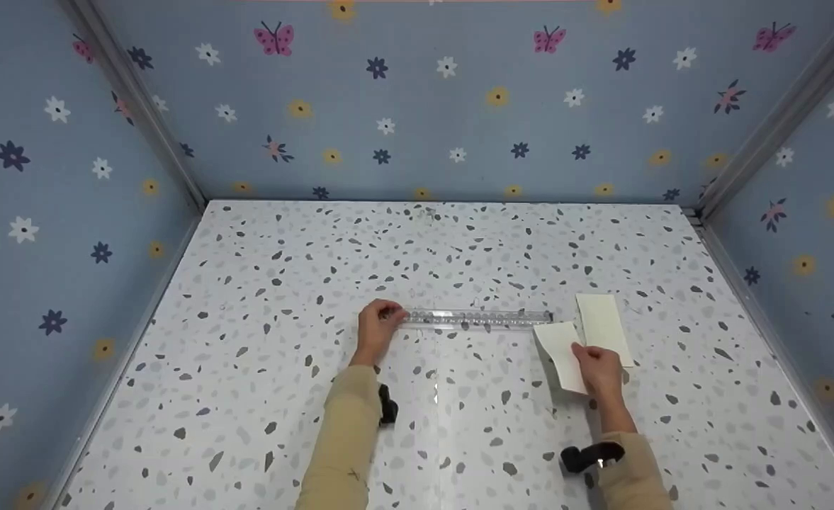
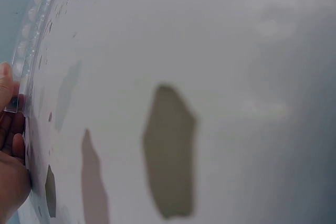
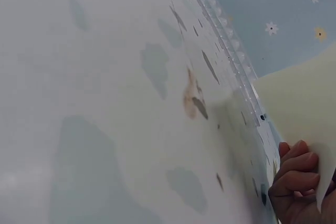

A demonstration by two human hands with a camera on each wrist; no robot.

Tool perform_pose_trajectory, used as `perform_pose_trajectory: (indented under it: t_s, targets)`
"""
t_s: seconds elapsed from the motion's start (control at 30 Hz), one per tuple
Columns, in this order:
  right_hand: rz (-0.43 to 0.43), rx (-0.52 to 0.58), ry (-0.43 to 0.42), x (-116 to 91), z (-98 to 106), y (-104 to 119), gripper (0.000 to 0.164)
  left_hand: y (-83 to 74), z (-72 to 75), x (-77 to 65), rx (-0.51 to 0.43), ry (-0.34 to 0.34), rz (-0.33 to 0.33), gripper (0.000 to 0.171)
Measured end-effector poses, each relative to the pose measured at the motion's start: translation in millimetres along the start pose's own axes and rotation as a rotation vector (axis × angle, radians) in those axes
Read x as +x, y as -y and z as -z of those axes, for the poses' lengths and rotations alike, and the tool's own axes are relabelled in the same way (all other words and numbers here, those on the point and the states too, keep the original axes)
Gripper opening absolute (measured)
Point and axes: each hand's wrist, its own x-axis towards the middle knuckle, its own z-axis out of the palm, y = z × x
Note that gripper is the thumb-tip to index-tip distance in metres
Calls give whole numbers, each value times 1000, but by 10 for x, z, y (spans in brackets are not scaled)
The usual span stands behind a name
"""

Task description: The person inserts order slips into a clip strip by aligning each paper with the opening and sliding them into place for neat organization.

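On the speckled white desk [image 1: 459, 439], left fingers [image 1: 376, 312] seem to pinch a long clear plastic strip [image 1: 470, 319] while right fingers [image 3: 296, 179] hold rectangular cream paper [image 1: 557, 347] near it, likely paper-handling that next needs gentle steadying.

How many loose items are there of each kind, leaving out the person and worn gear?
Clear plastic strip: 1
Pale yellow paper pieces: 2
Total: 3

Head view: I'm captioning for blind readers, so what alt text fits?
A person's left hand pinches one end of a clear plastic strip at a speckled table; the right hand holds a pale sheet beside a second sheet.
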Motion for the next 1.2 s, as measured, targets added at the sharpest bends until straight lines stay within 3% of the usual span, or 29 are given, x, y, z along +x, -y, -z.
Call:
perform_pose_trajectory:
  t_s: [0.47,0.7,0.93,1.2]
  targets:
    - [-82,44,88,12,-19,56,51,0,-1,1,8,0,16,15]
    - [-117,83,102,35,-68,94,52,-2,3,0,28,-14,-56,14]
    - [-149,91,105,53,-98,122,52,-6,3,5,28,-7,-31,14]
    - [-114,94,88,61,-134,146,50,-8,-7,12,7,-7,4,14]
